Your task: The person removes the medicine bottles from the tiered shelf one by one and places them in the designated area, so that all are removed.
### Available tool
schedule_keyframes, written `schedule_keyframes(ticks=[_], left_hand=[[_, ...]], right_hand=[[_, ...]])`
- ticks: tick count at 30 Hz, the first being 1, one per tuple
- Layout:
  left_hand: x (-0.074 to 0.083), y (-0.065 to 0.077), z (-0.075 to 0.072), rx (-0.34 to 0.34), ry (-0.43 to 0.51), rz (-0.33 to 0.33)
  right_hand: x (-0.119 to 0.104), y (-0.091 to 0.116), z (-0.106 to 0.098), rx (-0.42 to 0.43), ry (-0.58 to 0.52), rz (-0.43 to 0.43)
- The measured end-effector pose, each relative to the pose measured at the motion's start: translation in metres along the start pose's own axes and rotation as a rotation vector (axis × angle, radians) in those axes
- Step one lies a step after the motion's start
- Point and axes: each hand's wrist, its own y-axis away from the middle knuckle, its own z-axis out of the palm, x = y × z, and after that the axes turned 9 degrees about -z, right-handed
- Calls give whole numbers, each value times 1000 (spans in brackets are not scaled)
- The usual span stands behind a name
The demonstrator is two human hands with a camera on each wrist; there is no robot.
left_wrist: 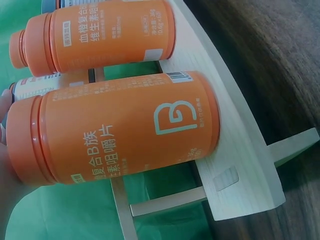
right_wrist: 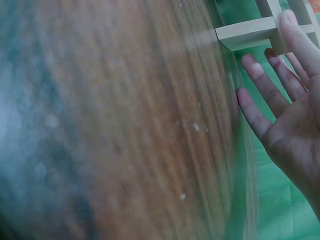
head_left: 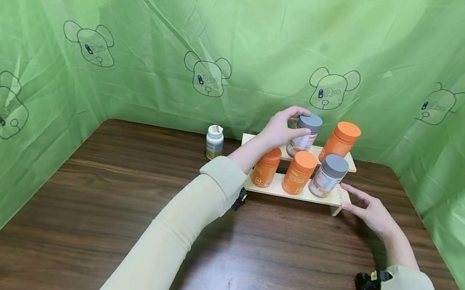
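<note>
My left hand (head_left: 278, 131) reaches over the rack and holds a grey-lidded supplement jar (head_left: 301, 141) by its top, with thumb in front and fingers behind. That jar stands upright at the upper tier. At the right end of the two-tier wooden rack (head_left: 275, 191), my right hand (head_left: 370, 214) has thumb and index finger on opposite edges of the lower shelf; its other fingers spread loosely in the right wrist view. On the lower tier stand two orange jars (head_left: 299, 174) and another grey-lidded jar (head_left: 327, 177). One more orange jar (head_left: 341, 141) is at the upper right.
A small white bottle (head_left: 214, 143) with a yellowish label stands on the dark wood table (head_left: 120, 208), left of the rack. Green cloth (head_left: 147, 48) with printed bear heads hangs close behind the rack and along both sides.
</note>
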Motion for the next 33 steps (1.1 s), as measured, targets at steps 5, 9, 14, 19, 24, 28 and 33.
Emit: schedule_keyframes(ticks=[5, 9, 14, 19, 24, 28, 33], left_hand=[[-3, -2, -1, 2, -2, 17], [-3, -1, 0, 14, 0, 22], [0, 1, 2, 50, -6, 31], [4, 4, 4, 107, -21, 33], [9, 9, 2, 142, -20, 46], [12, 13, -2, 149, -10, 53], [15, 17, -9, 164, 27, 40]], right_hand=[[1, -1, 2, 15, -16, 13], [3, -1, 1, 12, -22, 8], [2, 0, 0, 12, -10, 0], [-1, 1, -1, -7, -3, -4], [-1, 0, -1, -3, 1, 14], [1, 0, 0, 2, 12, 17], [3, -1, 0, -5, 11, 5]])
